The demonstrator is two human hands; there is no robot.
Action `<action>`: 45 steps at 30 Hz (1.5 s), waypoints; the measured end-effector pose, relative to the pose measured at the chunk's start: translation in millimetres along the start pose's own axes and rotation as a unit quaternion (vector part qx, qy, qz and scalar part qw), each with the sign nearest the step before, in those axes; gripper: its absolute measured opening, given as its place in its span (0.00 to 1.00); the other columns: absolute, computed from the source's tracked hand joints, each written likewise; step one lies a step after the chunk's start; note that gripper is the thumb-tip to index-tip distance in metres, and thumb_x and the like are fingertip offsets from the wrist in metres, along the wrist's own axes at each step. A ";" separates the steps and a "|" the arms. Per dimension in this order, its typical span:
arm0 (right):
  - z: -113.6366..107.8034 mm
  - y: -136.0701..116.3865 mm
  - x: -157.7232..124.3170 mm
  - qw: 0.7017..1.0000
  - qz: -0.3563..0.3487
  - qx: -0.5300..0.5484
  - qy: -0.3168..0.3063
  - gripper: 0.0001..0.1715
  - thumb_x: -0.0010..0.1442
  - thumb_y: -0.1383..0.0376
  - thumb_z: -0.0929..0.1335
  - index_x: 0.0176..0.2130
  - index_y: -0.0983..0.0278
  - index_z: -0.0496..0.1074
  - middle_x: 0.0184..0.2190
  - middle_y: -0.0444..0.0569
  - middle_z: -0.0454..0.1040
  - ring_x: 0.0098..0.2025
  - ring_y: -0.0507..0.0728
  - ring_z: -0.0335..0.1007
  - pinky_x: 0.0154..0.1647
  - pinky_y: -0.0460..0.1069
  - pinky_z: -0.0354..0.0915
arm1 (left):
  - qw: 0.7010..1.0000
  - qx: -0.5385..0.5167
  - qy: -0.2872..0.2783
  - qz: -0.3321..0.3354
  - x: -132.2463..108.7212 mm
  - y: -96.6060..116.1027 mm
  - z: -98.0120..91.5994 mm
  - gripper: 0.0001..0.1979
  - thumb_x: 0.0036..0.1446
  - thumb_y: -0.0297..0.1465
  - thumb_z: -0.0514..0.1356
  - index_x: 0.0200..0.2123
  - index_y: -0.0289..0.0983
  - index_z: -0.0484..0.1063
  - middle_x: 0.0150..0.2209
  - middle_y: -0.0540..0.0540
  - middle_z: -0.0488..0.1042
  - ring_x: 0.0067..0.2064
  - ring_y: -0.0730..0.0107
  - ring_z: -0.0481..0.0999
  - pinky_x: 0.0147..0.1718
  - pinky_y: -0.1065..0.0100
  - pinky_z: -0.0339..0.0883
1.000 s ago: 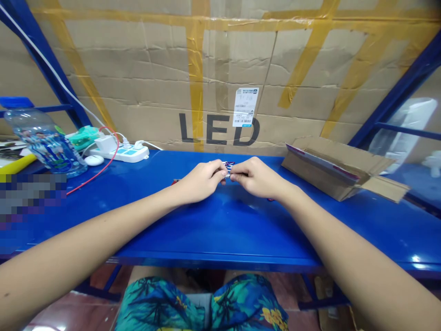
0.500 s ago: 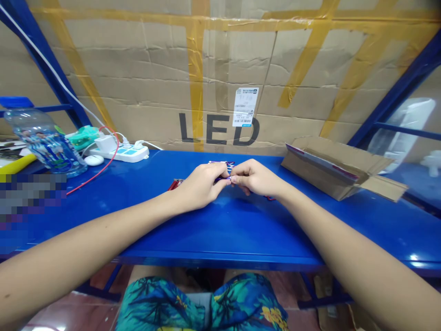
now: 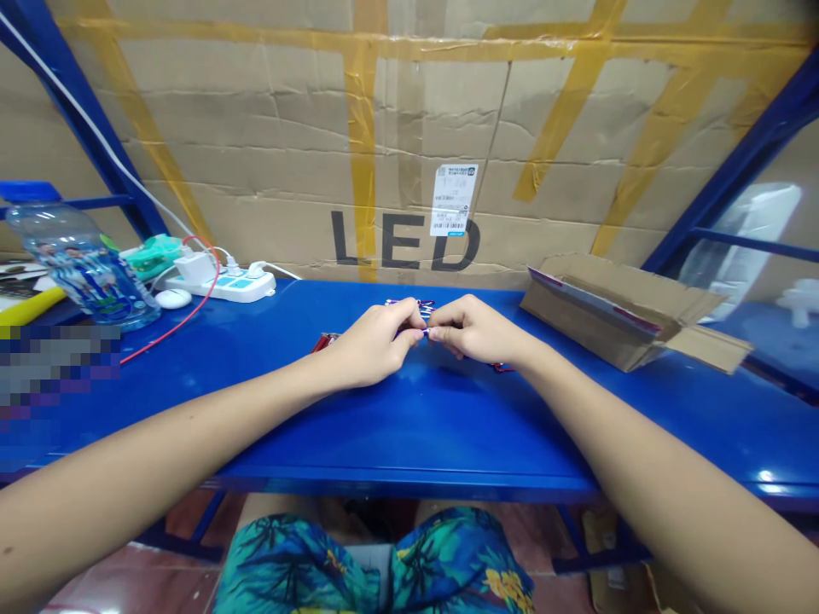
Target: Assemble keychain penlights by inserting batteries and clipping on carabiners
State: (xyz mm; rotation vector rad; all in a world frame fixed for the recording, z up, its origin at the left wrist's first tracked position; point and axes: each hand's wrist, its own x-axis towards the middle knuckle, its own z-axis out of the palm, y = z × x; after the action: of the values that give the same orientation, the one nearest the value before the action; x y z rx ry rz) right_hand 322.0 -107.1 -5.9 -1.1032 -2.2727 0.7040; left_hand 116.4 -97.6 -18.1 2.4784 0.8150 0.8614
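Barely any change over the last second. Both hands have stayed put in the middle of the desk [image 3: 409,426], toward its back edge, fingertip to fingertip.

- left hand [image 3: 377,345]: closed in a pinch, thumb and forefinger on the small piece [image 3: 424,331].
- right hand [image 3: 479,333]: also pinched on the small piece from the other side. Its fingers are curled a bit tighter than a second ago, and the wrist sits slightly lower.
- small piece: held between the two hands just above the desk, mostly hidden by fingertips. There's a silvery glint, but I can't tell what it is.
- The left hand has shifted a touch, so a red part [image 3: 322,342] lying on the desk beside it shows more than before.
- More small parts [image 3: 410,302] lie just behind the fingertips, and another red bit [image 3: 501,367] sits under the right wrist. Neither has moved.

My read: this is fine finger work in place, no reach or carry. The grip is being adjusted, not released.

The rest is unchanged. An open cardboard box [image 3: 614,311] sits toward the right back corner. The power strip [image 3: 225,284], red cable [image 3: 192,314] and water bottle [image 3: 90,273] are at the left back corner, well apart from the hands.
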 end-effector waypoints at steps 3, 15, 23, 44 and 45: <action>1.3 -0.7 0.1 0.998 0.027 0.054 -0.001 0.13 0.58 0.64 0.66 0.23 0.65 0.68 0.14 0.40 0.64 0.18 0.50 0.58 0.22 0.46 0.53 | 0.999 0.018 0.021 0.032 -0.1 -2.3 -2.1 0.04 0.62 0.28 0.56 0.34 0.38 0.69 0.33 0.49 0.77 0.33 0.68 0.73 0.34 0.66 0.62; 3.5 0.4 3.3 0.984 0.057 0.171 0.014 0.10 0.51 0.64 0.69 0.22 0.65 0.69 0.14 0.40 0.63 0.16 0.50 0.59 0.18 0.46 0.56 | 0.989 0.072 0.055 0.119 -1.1 -4.4 -0.2 0.06 0.64 0.27 0.56 0.35 0.37 0.72 0.36 0.46 0.79 0.36 0.68 0.76 0.38 0.67 0.67; 2.9 6.3 5.2 0.969 0.067 0.238 -0.005 0.08 0.50 0.65 0.70 0.22 0.66 0.70 0.17 0.42 0.67 0.14 0.47 0.55 0.16 0.47 0.58 | 0.967 0.150 0.061 0.197 0.0 -13.4 0.0 0.07 0.66 0.26 0.54 0.37 0.37 0.72 0.36 0.44 0.80 0.39 0.65 0.78 0.40 0.65 0.69; -19.4 9.0 -3.8 0.944 0.185 -0.268 -0.055 0.05 0.53 0.68 0.69 0.26 0.64 0.75 0.26 0.50 0.76 0.28 0.55 0.67 0.28 0.49 0.56 | 0.992 -0.066 0.087 -0.062 10.3 -20.9 -2.7 0.08 0.63 0.33 0.57 0.42 0.37 0.72 0.36 0.47 0.76 0.37 0.68 0.74 0.40 0.64 0.67; -16.1 6.5 -3.8 0.940 0.197 -0.272 -0.063 0.04 0.53 0.68 0.69 0.27 0.64 0.76 0.27 0.51 0.76 0.27 0.55 0.67 0.28 0.49 0.56 | 0.992 -0.068 0.090 -0.058 10.1 -20.0 -2.8 0.08 0.63 0.34 0.58 0.41 0.37 0.73 0.37 0.47 0.77 0.38 0.67 0.74 0.41 0.64 0.67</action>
State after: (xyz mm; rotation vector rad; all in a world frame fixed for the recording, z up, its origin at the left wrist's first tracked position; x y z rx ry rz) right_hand 337.9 -103.1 0.9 -1.8554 -2.4534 0.2840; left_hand 113.1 -75.6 -22.1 2.2360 0.9193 1.0712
